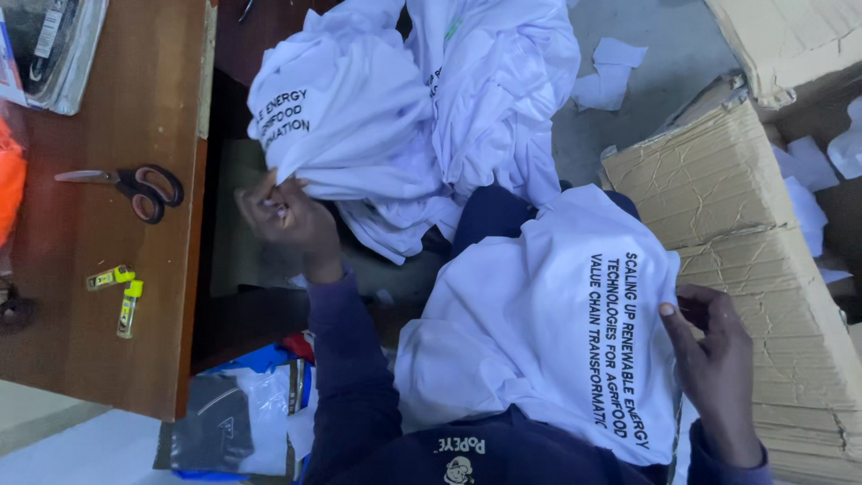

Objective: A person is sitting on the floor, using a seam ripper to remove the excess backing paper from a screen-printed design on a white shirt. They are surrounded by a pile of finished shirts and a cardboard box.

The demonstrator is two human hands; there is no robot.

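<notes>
Navy long sleeves (346,377), bare hands

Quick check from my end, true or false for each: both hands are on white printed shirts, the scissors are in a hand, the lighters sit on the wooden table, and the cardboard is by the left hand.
1. Both hands touch white shirts. True: the left hand pinches the piled shirt; the right hand grips the lap shirt.
2. The scissors are in a hand. False: they lie on the wooden table.
3. Two yellow lighters lie on the table. True.
4. The cardboard is by the left hand. False: it is beside the right hand.
</notes>
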